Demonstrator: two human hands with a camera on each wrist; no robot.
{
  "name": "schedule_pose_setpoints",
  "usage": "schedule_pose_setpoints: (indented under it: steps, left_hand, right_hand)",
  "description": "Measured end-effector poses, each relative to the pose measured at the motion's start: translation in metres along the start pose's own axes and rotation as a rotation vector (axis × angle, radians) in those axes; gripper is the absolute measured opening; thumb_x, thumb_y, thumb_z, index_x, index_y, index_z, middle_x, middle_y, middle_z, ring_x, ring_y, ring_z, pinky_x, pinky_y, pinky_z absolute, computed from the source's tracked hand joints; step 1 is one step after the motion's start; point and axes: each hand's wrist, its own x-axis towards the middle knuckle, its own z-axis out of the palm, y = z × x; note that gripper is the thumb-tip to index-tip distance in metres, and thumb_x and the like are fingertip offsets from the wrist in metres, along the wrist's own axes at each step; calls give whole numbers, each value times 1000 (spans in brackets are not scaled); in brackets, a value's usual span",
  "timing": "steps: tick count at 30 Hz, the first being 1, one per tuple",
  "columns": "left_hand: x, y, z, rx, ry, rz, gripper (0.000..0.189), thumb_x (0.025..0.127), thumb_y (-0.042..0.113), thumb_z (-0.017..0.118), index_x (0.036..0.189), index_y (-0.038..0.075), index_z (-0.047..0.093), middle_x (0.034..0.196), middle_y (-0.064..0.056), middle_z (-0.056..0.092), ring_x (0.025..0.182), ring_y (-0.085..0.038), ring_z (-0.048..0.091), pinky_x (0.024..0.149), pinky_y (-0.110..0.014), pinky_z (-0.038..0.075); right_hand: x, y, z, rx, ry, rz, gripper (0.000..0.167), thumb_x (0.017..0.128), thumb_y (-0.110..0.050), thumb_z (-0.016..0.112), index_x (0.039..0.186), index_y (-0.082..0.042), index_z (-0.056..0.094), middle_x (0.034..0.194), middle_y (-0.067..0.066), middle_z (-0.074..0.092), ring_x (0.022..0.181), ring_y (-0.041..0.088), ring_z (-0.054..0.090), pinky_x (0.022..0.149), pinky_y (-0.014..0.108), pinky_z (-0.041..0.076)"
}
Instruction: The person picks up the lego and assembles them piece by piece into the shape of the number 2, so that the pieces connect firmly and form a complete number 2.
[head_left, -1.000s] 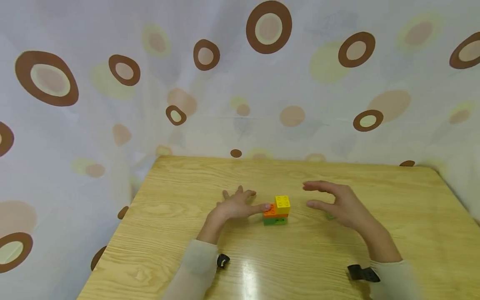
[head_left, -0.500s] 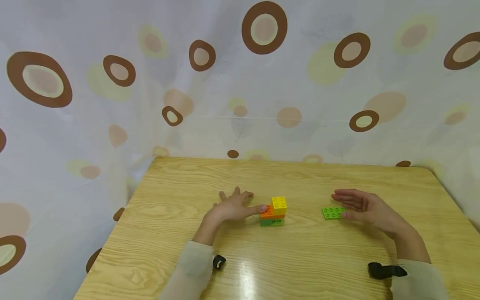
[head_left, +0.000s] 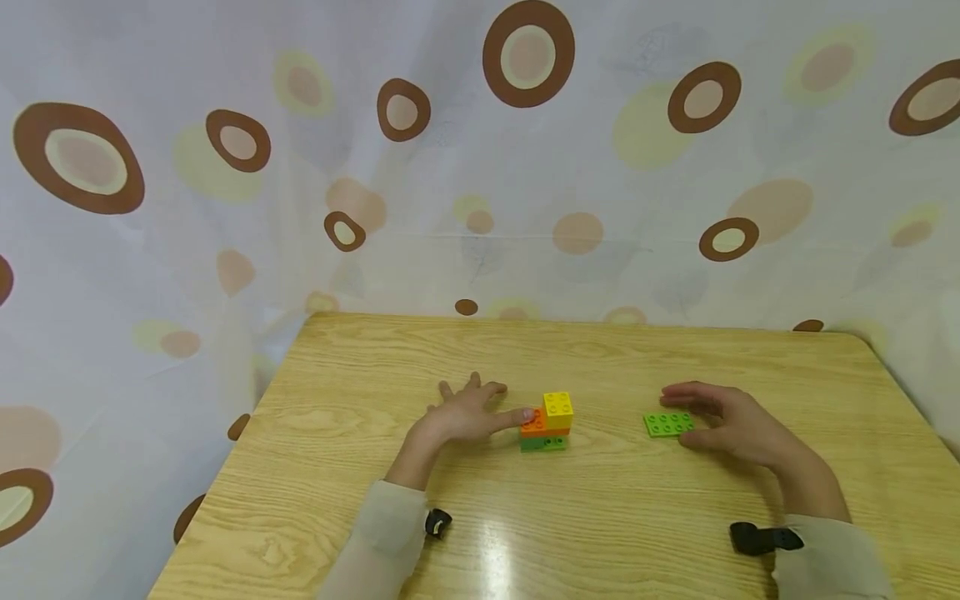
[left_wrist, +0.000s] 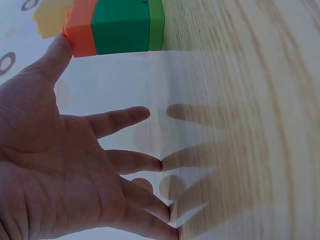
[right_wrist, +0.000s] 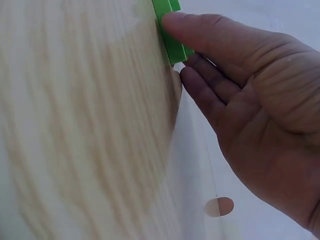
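Observation:
A small stack stands mid-table: a yellow brick (head_left: 557, 409) on the right half of an orange brick (head_left: 533, 429), over a dark green brick (left_wrist: 122, 26) and a light green plate brick (left_wrist: 156, 25). My left hand (head_left: 463, 414) is left of it, fingers spread, thumb resting on the orange brick's left end. To the right, a flat bright green plate brick (head_left: 666, 425) lies studs up on the table. My right hand (head_left: 738, 425) curves loosely about its right end. The thumb (right_wrist: 195, 30) is at the near edge; in the head view the index finger stays apart from the far edge.
The wooden table (head_left: 480, 367) has its far edge against a pale patterned curtain (head_left: 450, 167), which also hangs at the left side. Black wrist straps (head_left: 765, 539) show at both cuffs. A light reflection lies near the table's front.
My right hand has moved rightward from beside the stack to the bright green plate brick, then its thumb shifted off the studs to the near edge. My left hand keeps its place on the stack.

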Motion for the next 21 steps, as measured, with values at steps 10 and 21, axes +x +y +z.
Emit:
schedule_pose_setpoints:
  steps: [10,21]
  left_hand:
    - [0,-4,1,-9,3,7,88,95,76,58,160,17,48,173,-26,11,148,-70,-9,107,-91,6]
    - [2,-3,-1,5,-3,10,93,92,82,56,161,22,47,175,-22,9,149,-69,-10,108,-90,7]
  right_hand:
    - [10,-9,3,-242,40,46,49,87,-14,88,133,-11,70,123,2,76,124,12,64,98,10,46]
    - [20,-58,1,-321,142,-7,49,92,-18,85,138,-15,68,121,-1,77,111,16,69,88,26,55]
